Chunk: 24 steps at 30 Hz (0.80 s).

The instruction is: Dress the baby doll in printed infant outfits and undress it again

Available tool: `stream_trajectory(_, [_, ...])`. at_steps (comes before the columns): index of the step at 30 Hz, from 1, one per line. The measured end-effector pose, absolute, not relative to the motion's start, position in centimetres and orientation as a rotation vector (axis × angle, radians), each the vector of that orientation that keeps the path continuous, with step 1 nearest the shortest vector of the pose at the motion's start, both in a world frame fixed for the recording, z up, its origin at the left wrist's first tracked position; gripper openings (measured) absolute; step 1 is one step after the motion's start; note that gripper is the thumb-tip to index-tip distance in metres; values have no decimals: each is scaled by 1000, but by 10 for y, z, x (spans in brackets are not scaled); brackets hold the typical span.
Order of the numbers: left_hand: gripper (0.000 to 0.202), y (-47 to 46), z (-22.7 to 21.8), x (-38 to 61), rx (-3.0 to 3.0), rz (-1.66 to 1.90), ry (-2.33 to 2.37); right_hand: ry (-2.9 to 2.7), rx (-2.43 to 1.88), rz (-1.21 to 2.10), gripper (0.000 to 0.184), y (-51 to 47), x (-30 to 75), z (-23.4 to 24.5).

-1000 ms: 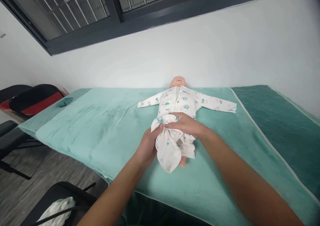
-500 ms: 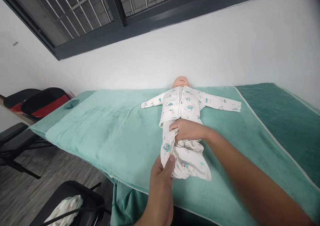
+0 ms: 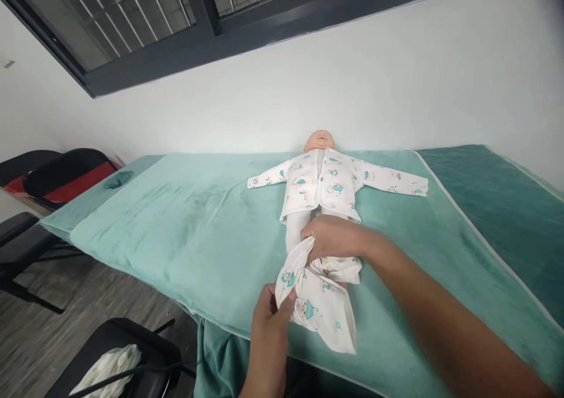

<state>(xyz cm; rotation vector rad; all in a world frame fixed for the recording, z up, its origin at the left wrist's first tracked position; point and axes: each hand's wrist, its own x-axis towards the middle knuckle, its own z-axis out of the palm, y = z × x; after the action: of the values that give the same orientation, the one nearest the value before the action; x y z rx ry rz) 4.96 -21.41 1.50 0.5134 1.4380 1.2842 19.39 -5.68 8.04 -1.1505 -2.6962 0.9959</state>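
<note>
Through the head camera, the doll (image 3: 321,178) lay on its back toward the far side of the teal towel (image 3: 176,228), arms spread. The left hand (image 3: 269,321) had thumb and fingers pinched shut on the near-left edge of the printed trousers (image 3: 319,307). The right hand (image 3: 335,236) was closed on their bunched top at the doll's legs. A hard tug might have dragged the doll toward the near edge, or the cloth might have slipped from the pinch.
</note>
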Motion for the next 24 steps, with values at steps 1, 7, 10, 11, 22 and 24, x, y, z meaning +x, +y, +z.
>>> stream_trajectory(1, [38,-212,17,46,554,1239,1451,-2696,-1148,982,32,-58,194,80])
stream_trajectory(7, [38,-203,22,38,768,1137,1580,-2641,-1127,1045,33,-59,197,78])
stream_trajectory(10, [35,-197,28,39,769,1125,1524,-2543,-1087,1130,28,-57,198,76])
stream_trajectory(11, [33,-195,30,39,764,1135,1494,-2506,-1066,1169,27,-56,199,75])
stream_trajectory(22, [18,-159,5,13,1067,1242,1515,-2464,-1126,1284,31,-44,206,75])
stream_trajectory(24, [16,-147,4,6,1132,1230,1505,-2471,-1133,1253,30,-45,205,75])
